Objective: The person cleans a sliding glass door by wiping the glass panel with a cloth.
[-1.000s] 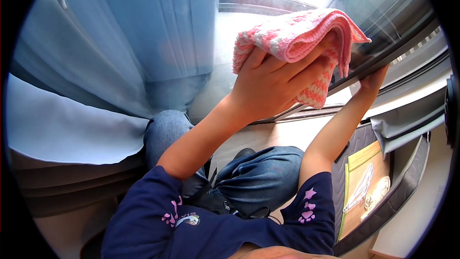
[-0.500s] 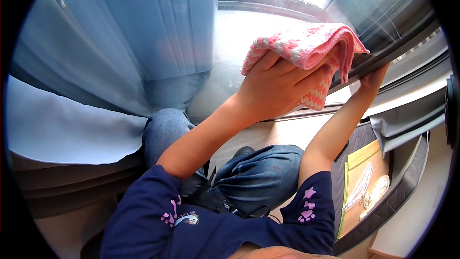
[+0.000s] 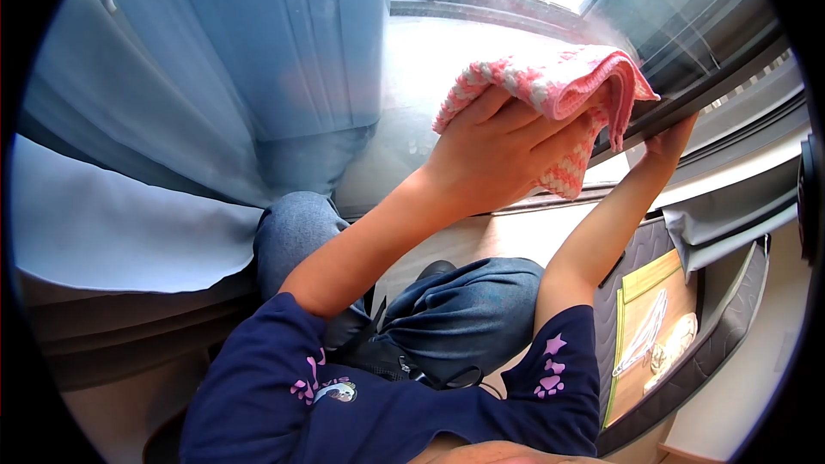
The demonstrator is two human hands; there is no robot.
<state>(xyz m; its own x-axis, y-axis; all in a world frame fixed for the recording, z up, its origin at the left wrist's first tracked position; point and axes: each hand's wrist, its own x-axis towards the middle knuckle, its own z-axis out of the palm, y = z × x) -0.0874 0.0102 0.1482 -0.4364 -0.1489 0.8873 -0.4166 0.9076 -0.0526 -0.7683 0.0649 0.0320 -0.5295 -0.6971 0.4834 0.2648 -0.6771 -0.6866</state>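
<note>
A pink and white knitted cloth (image 3: pixel 571 77) is folded over in my left hand (image 3: pixel 494 146). That hand's fingers press the cloth up against the glass pane (image 3: pixel 679 17) of a window. Some of the fingertips are covered by the cloth's folds. My right hand (image 3: pixel 669 148) is at the dark window frame (image 3: pixel 722 86), on its lower side edge. Its fingers go behind the frame and are mostly hidden, but the hand looks curled round it.
Blue-grey curtains (image 3: pixel 258 43) hang at the left, close to my knee (image 3: pixel 296 223). On the right, a grey quilted bin (image 3: pixel 722 344) holds a yellow-edged wooden-looking mat (image 3: pixel 653 283), with white cord-like items on it. Grey fabric (image 3: pixel 730 223) drapes over the bin's far side.
My left hand and the cloth have shifted very slightly on the glass, and the cloth's upper edge sits a touch lower. My right hand stays in place at the frame.
</note>
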